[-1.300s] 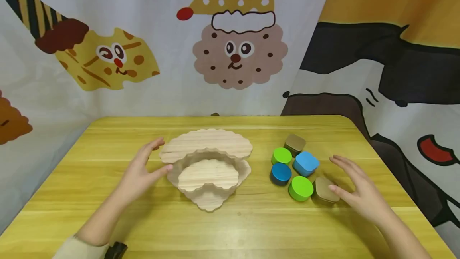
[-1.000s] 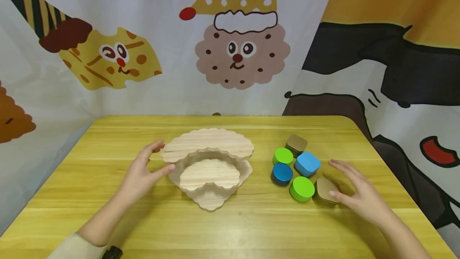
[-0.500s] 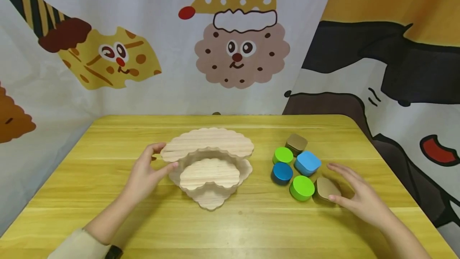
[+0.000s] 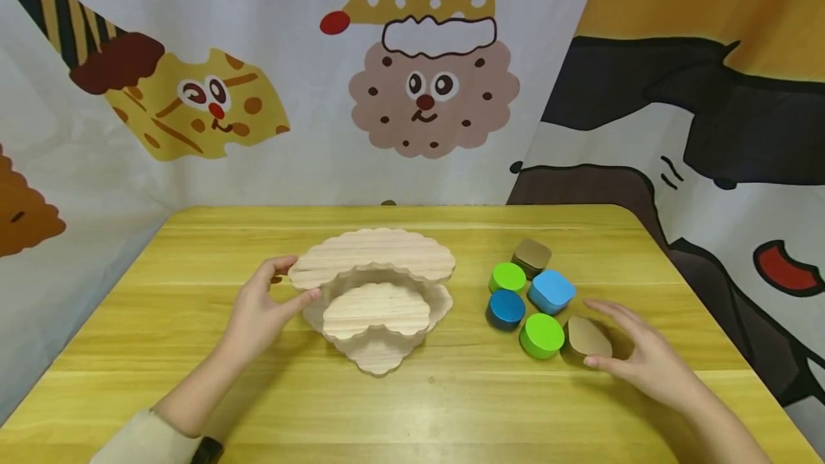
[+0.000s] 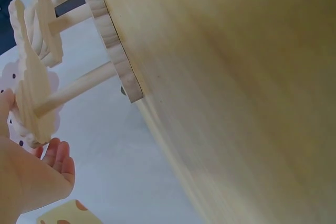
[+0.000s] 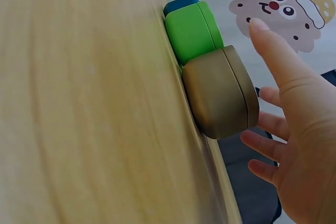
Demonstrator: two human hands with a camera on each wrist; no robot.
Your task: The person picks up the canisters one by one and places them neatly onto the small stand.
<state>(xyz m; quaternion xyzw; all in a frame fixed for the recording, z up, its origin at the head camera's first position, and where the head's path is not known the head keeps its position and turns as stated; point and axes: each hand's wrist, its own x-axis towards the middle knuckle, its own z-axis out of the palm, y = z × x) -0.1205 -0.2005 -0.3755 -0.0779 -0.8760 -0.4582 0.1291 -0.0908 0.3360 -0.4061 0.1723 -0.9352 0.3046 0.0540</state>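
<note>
Wood stand (image 4: 376,310) well inside tbl (image 4: 425,414) edges, gap to dk-blue block (image 4: 505,308), L hand (image 4: 258,313) pinching stand's L end, R hand (image 4: 651,360) spread beside front brown block (image 4: 588,337).

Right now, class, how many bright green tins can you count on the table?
2: the back green tin, behind the dark blue tin, and the front green tin, beside the front brown tin.

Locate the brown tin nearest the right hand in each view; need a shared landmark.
Head: brown tin right of centre, in the lower half, beside a green tin.
Left wrist: not in it.
Right wrist: brown tin just right of centre.
Landmark: spotted cookie print, in all three; partly hidden in left wrist.
</note>
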